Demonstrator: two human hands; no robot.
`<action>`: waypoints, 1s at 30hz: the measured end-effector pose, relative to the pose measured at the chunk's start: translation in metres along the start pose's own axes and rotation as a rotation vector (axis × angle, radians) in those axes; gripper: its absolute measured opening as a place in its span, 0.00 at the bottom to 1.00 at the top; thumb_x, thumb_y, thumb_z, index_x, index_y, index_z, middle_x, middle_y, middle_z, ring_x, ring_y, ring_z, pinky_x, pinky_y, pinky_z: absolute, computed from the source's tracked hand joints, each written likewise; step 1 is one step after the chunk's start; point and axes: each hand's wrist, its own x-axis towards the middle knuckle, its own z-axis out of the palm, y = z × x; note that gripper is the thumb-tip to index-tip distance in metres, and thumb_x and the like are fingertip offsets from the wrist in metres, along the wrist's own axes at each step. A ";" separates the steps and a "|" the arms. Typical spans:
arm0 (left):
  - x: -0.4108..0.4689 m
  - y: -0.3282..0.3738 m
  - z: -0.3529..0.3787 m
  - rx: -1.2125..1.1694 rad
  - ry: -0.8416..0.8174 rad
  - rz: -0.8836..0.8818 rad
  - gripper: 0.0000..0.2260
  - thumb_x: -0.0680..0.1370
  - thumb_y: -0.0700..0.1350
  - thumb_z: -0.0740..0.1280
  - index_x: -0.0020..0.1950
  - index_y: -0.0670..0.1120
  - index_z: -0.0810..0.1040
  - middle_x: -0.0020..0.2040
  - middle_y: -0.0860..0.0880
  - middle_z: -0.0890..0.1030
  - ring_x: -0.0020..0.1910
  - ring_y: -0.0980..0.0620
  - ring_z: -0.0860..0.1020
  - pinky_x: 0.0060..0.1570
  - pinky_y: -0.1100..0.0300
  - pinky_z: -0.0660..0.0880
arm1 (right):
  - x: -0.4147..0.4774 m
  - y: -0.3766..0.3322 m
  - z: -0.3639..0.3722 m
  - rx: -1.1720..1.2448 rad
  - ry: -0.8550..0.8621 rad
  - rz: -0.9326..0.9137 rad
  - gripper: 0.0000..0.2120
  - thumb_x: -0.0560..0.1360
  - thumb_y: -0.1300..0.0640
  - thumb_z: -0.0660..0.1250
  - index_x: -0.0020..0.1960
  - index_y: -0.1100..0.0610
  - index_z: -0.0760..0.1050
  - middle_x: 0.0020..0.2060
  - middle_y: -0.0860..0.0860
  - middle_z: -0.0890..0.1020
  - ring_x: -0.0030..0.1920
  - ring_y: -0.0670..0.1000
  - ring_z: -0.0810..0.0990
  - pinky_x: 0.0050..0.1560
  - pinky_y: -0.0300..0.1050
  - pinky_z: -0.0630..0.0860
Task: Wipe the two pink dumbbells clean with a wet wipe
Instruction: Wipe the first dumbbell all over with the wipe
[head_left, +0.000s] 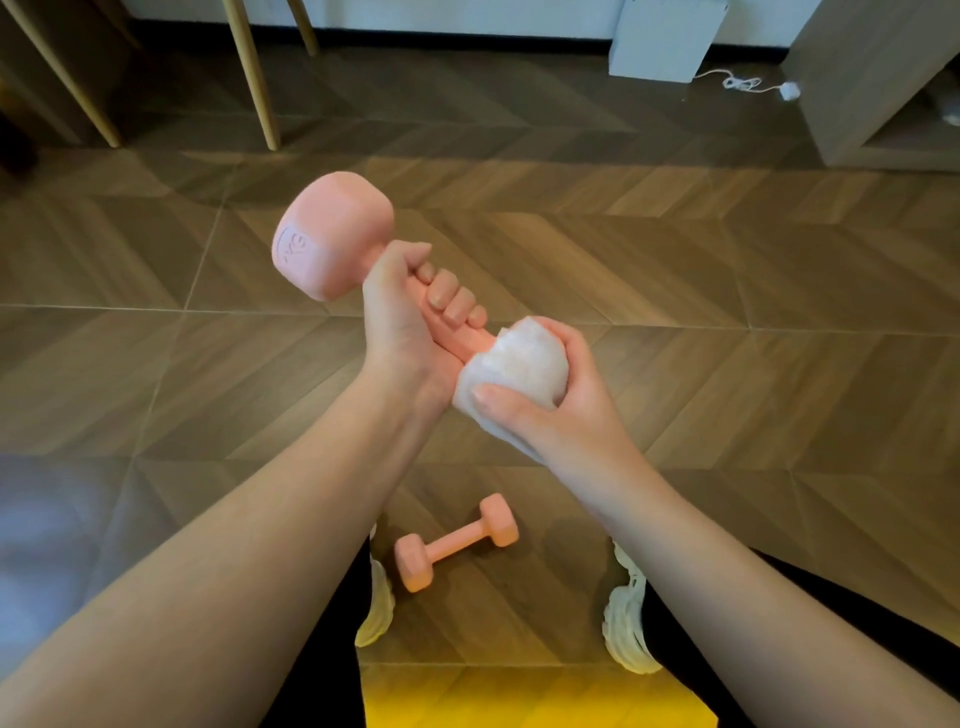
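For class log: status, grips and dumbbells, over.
Left grip on dumbbell handle. Right grip holds wipe round its near end. Other dumbbell on floor. Nothing blocking.

Your raised dumbbell (332, 236) is pale pink, and the wet wipe (511, 371) over its near end is white. Below the raised dumbbell, the second dumbbell (454, 543) is a warmer salmon pink, your shoes (626, 623) off-white, your trousers (680, 670) black. The floor (701, 291) behind it is brown wood in a chevron pattern.
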 end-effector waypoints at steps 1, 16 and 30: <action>-0.001 -0.001 0.002 0.007 -0.010 0.003 0.14 0.77 0.42 0.57 0.32 0.49 0.58 0.24 0.52 0.56 0.23 0.53 0.55 0.25 0.61 0.59 | 0.001 0.001 0.001 0.017 0.030 -0.001 0.29 0.68 0.57 0.79 0.61 0.43 0.67 0.57 0.46 0.77 0.49 0.38 0.81 0.42 0.33 0.78; -0.003 -0.001 0.002 0.037 -0.068 -0.001 0.15 0.77 0.42 0.57 0.31 0.49 0.59 0.23 0.52 0.57 0.22 0.53 0.56 0.24 0.62 0.60 | 0.006 0.004 -0.002 0.138 0.058 0.107 0.27 0.65 0.45 0.75 0.62 0.45 0.73 0.57 0.49 0.81 0.57 0.51 0.82 0.53 0.53 0.83; -0.005 0.002 0.000 0.070 -0.071 0.025 0.15 0.77 0.42 0.57 0.30 0.49 0.59 0.22 0.52 0.57 0.21 0.53 0.56 0.24 0.62 0.60 | 0.002 0.006 -0.002 0.080 -0.033 0.026 0.38 0.58 0.42 0.75 0.66 0.47 0.70 0.57 0.47 0.80 0.52 0.43 0.83 0.46 0.39 0.80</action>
